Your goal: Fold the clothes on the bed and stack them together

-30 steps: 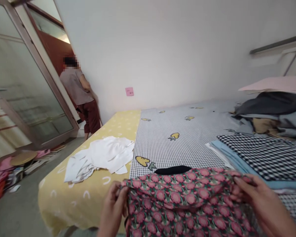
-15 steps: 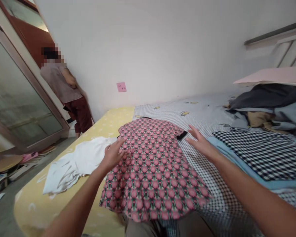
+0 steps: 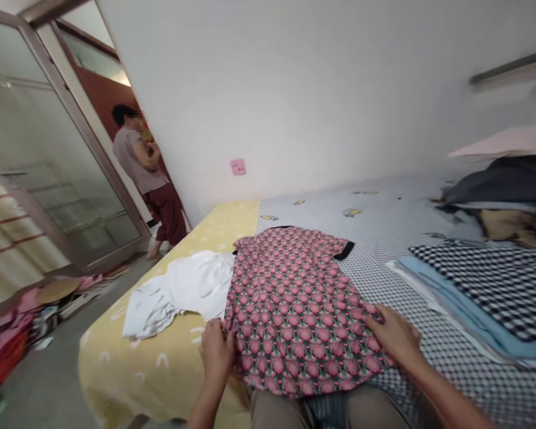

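Observation:
A pink flower-patterned short-sleeved shirt [image 3: 295,298] with black neck and cuff trim lies spread on the bed, its hem towards me. My left hand [image 3: 217,348] is closed on the shirt's left side edge, low down near the hem. On the opposite side edge, my right hand [image 3: 395,336] grips the fabric, thumb on top and the other fingers partly hidden. A crumpled white garment [image 3: 201,280] lies left of the shirt, against its side.
A stack of folded cloths [image 3: 486,292], black-and-white checked over light blue, lies to the right. Behind it is a heap of dark clothes [image 3: 495,185]. The bed [image 3: 152,381] ends at the left; clothes [image 3: 13,333] lie on the floor beyond. A person [image 3: 143,161] stands by the doorway.
Both hands have come down from above the shirt's upper part to its lower side edges and taken hold. My view has shifted left. The person at the doorway has turned.

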Available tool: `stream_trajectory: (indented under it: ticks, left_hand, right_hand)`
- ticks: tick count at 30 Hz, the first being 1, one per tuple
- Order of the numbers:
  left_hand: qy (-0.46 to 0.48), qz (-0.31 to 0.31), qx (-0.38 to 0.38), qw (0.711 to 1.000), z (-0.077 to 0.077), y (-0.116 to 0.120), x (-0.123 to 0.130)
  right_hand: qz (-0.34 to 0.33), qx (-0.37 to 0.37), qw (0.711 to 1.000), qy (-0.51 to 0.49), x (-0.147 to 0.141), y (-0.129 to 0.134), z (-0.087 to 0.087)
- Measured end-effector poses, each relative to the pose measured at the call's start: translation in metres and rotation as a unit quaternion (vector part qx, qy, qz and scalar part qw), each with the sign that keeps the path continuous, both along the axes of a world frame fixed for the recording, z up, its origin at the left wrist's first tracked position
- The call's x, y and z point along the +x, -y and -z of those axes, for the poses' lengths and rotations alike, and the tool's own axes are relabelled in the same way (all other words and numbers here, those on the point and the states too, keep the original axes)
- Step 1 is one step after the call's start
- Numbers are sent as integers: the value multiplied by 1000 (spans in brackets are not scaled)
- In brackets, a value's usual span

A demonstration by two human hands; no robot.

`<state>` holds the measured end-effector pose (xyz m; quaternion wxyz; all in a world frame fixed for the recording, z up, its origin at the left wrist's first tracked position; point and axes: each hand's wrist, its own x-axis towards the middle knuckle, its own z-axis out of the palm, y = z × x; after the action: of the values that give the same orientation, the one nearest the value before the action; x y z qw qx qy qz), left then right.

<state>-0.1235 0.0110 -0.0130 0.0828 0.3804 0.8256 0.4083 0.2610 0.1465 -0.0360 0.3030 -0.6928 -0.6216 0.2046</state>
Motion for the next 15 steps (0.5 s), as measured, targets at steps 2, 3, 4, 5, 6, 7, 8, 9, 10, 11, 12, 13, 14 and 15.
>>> stream_trajectory:
  ticks: [2, 3, 4, 5, 6, 7, 8, 9, 10, 11, 12, 13, 14, 15]
  left_hand:
    - [49, 33, 29, 998, -14, -8, 8]
    - [84, 52, 44, 994, -21, -9, 11]
    - [141, 69, 61, 986, -28, -8, 14]
    - [222, 80, 80, 969, -34, -6, 16]
    - [318, 83, 96, 940, -40, -2, 19]
    - [417, 79, 107, 899, -44, 4, 22]
    - [505, 67, 111, 854, -47, 11, 24]
    - [568, 51, 108, 814, -47, 19, 27]
    - [603, 37, 102, 791, -45, 27, 29]
    - [621, 28, 96, 777, -39, 36, 31]
    - [627, 25, 95, 773, -30, 45, 32]
    - [622, 23, 98, 776, -18, 55, 32]
    - [607, 20, 104, 788, -2, 65, 32]
    - [581, 16, 108, 807, 16, 75, 29]
  right_hand:
    - [-6, -40, 983, -178, 12, -4, -15]
    - [-10, -60, 962, -266, 20, -4, -22]
    - [-11, -79, 937, -341, 28, -2, -29]
    - [-8, -97, 911, -400, 37, 2, -35]
    - [0, -115, 890, -442, 45, 8, -41]
    - [8, -130, 874, -468, 52, 14, -45]
    - [12, -143, 863, -484, 58, 21, -48]
    - [8, -154, 854, -496, 64, 29, -50]
    - [0, -164, 848, -504, 68, 37, -50]
    - [-8, -169, 846, -506, 71, 44, -48]
    - [-11, -170, 849, -500, 74, 52, -43]
    - [-12, -165, 857, -487, 76, 58, -36]
    - [-7, -153, 873, -464, 79, 65, -26]
    - [-3, -133, 894, -427, 82, 71, -14]
